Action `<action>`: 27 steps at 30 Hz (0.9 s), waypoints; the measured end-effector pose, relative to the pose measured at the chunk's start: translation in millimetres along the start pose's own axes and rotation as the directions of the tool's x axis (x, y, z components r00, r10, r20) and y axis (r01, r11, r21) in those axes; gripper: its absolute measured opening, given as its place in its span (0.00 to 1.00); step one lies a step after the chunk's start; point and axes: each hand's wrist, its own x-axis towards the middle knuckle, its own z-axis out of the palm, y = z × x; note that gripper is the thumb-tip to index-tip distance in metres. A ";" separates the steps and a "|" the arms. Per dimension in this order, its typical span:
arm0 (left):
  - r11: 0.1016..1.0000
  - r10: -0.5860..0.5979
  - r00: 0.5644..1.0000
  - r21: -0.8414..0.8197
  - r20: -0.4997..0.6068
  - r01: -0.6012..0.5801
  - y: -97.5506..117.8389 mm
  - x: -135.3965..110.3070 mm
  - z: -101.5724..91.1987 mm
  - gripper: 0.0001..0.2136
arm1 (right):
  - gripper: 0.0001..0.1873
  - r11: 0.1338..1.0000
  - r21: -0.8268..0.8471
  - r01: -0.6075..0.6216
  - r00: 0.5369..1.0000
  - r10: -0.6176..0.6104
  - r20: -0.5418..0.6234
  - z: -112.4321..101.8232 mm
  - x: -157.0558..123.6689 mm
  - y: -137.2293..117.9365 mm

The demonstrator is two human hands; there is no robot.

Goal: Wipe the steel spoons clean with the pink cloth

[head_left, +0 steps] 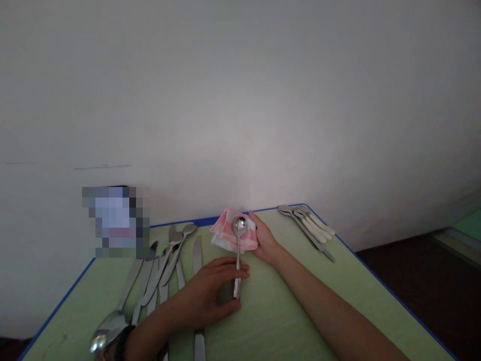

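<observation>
A shiny metal spoon (239,228) stands in the middle of the view, its bowl pointing away from me. My left hand (214,288) grips the lower part of its handle between thumb and fingers. Behind the bowl lies a pink and white checked cloth (223,233), which my right hand (265,240) holds from the right side. The bowl appears to rest against the cloth. Most of my right hand's fingers are hidden by the cloth.
On the green table (278,311), several spoons and knives (165,271) lie left, partly under my left forearm. White-handled cutlery (313,225) and a metal spoon (286,210) lie at the right back. A blurred-out object (114,218) stands at the left, near the wall (240,100).
</observation>
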 end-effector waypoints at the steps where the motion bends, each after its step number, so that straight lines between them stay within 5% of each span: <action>1: 1.000 -0.001 1.000 -0.002 0.001 0.001 0.0 0.1 -0.1 0.24 | 0.18 1.000 0.001 0.004 1.000 -0.004 -0.002 0.8 -0.5 -0.3; 27: 0.996 -0.089 0.996 -0.017 0.011 0.089 4.6 1.2 -1.9 0.22 | 0.20 1.000 0.007 0.009 1.000 -0.009 -0.020 3.2 -1.6 -1.1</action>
